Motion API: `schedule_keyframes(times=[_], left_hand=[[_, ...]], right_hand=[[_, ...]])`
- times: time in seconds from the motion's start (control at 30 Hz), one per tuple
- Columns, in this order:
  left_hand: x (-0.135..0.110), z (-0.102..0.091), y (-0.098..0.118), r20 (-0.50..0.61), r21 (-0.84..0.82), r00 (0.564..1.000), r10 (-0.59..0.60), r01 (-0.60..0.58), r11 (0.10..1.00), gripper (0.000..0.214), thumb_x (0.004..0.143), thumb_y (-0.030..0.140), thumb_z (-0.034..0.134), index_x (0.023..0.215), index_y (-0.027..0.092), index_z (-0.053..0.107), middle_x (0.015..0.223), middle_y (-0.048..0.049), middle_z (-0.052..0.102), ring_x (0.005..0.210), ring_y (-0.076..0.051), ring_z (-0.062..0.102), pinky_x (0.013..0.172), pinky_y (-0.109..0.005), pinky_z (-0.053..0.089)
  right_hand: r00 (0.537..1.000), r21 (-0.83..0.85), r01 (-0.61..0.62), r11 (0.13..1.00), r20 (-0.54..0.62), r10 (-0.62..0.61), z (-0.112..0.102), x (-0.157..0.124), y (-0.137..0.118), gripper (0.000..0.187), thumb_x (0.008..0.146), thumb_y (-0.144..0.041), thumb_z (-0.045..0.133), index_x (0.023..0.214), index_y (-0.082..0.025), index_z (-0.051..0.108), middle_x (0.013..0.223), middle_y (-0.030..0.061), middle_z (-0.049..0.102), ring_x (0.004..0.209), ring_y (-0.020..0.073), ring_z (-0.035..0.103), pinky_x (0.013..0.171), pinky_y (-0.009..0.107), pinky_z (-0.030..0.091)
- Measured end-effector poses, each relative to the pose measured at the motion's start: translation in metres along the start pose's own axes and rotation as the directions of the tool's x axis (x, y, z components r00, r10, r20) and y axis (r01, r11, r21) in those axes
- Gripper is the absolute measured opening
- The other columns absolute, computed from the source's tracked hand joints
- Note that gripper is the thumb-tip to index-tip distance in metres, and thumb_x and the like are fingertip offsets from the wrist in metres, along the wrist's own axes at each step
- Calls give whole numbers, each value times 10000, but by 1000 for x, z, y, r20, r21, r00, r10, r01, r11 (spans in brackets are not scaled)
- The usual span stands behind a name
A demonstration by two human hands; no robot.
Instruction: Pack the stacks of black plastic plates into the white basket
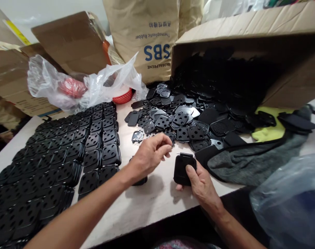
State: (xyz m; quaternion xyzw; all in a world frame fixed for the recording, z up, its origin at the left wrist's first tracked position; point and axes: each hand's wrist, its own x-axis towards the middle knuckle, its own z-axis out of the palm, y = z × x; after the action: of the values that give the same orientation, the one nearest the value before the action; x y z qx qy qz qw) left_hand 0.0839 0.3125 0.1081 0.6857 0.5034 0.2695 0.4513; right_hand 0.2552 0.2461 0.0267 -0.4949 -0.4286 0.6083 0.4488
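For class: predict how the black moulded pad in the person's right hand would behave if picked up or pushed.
The black moulded pad is probably light for its size: the right hand holds it between thumb and fingers. Being thin, it likely bends slightly. Being flat, it would probably slide, not roll.

A kraft paper sack (144,38) printed "SBS" and "Thermoplastic Rubber" stands upside down behind the pale table (121,221). To its left, a clear plastic bag (54,83) sits near a red plastic basket (122,97). A grey cloth (250,166) lies beside a yellow cloth (268,131), under a tipped cardboard box (250,31).
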Motion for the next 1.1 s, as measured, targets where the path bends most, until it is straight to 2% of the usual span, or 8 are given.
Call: schedule_keyframes(times=[0.1, 0.27, 0.4, 0.53, 0.67, 0.8, 0.9, 1.1], left_hand=[[-29, 27, 8, -79, -303, 988, -130, 100, 948, 124, 864, 282, 547, 891, 173, 600, 709, 5, 590, 641, -122, 559, 600, -232, 476], [-75, 56, -1, -295, -415, 920, -259, 121, 902, 112, 808, 268, 634, 771, 162, 632, 870, -33, 627, 822, -131, 588, 728, -215, 487], [-99, 74, -1, -184, -632, 926, -330, 146, 761, 182, 779, 311, 698, 730, 146, 639, 1047, -46, 603, 773, -114, 613, 722, -236, 532], [-110, 89, -4, -227, -696, 898, -377, 122, 707, 223, 736, 355, 738, 742, 140, 677, 954, -15, 549, 582, -85, 582, 560, -265, 558], [-114, 91, -12, -379, -668, 827, -416, 67, 741, 203, 697, 345, 769, 734, 151, 721, 859, -8, 570, 688, -125, 601, 573, -238, 553], [-115, 88, -17, -541, -575, 757, -366, -15, 818, 137, 710, 297, 762, 728, 162, 741, 789, 1, 622, 775, -115, 588, 733, -201, 503], [-112, 93, -19, -554, -581, 746, -371, -26, 814, 158, 724, 320, 755, 750, 164, 747, 797, -4, 641, 770, -115, 581, 727, -206, 482], [-103, 114, -21, -536, -657, 747, -394, -76, 750, 201, 694, 339, 781, 758, 152, 741, 827, -20, 658, 805, -132, 595, 754, -229, 482]], right_hand=[[999, 19, 19, 1000, -26, -19, -1, 1, -2, 470, 868, -628, 526, 1007, -180, 544, 675, -3, 666, 445, 172, 649, 433, 263, 529], [999, 55, 13, 998, -34, -11, 2, -12, -4, 408, 911, -585, 494, 968, -186, 556, 621, -11, 654, 440, 145, 612, 457, 247, 521], [998, 38, 30, 999, 49, -32, 13, -30, -2, 389, 903, -564, 512, 973, -188, 576, 766, 23, 678, 542, 148, 629, 477, 247, 531], [998, -45, 48, 998, 48, -46, 27, -43, 6, 321, 906, -532, 510, 972, -218, 527, 824, 19, 642, 530, 129, 578, 402, 227, 497], [992, -34, 121, 992, -13, -122, 31, -49, 17, 294, 945, -430, 484, 1174, -255, 423, 869, 17, 632, 574, 146, 616, 431, 248, 521], [837, -270, 487, 831, -128, -532, 26, -54, 25, 276, 932, -264, 532, 1205, -246, 496, 1191, 111, 610, 1043, 228, 642, 801, 377, 578], [705, -453, 631, 630, -6, -710, 23, -56, 28, 185, 911, -185, 567, 1089, -228, 598, 1295, 120, 589, 1269, 262, 518, 1016, 446, 470], [711, -435, 626, 647, -21, -703, 26, -49, 28, 94, 910, -165, 579, 947, -230, 637, 1029, 71, 711, 1252, 245, 550, 1027, 396, 452]])
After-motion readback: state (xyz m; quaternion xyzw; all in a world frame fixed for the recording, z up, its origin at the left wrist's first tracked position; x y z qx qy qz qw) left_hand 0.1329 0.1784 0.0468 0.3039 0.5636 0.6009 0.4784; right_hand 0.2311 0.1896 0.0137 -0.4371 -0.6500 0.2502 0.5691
